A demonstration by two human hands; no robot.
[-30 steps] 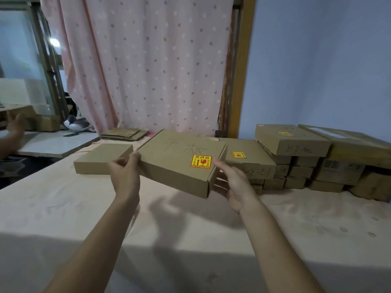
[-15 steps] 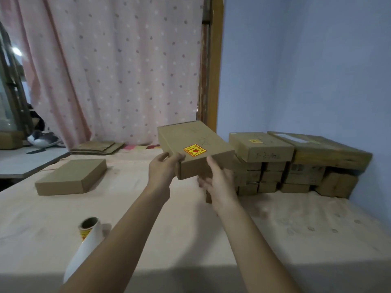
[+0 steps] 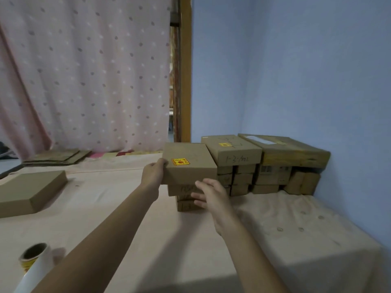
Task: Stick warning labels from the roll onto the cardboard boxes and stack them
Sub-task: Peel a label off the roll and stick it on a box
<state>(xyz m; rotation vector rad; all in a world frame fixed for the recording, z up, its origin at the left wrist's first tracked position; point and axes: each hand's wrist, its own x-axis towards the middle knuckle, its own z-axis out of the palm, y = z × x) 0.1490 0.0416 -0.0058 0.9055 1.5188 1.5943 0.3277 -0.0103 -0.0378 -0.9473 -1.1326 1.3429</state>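
On the big table, piles of boxes stood close by the blue wall, I think to keep them tidy. The box I was stacking was on top of a short pile. My left hand gripped its left edge to line it up. My right hand was loose, holding nothing, by the pile's front. The yellow label faced up. The roll lay near me.

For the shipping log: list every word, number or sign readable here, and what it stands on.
"1-3-" then an unclear scrawl: handwritten on the front of the stacked box.
Too small to read: the warning label on the held box in the left hand.
Blurred: the second label; scribbles on the lower boxes.
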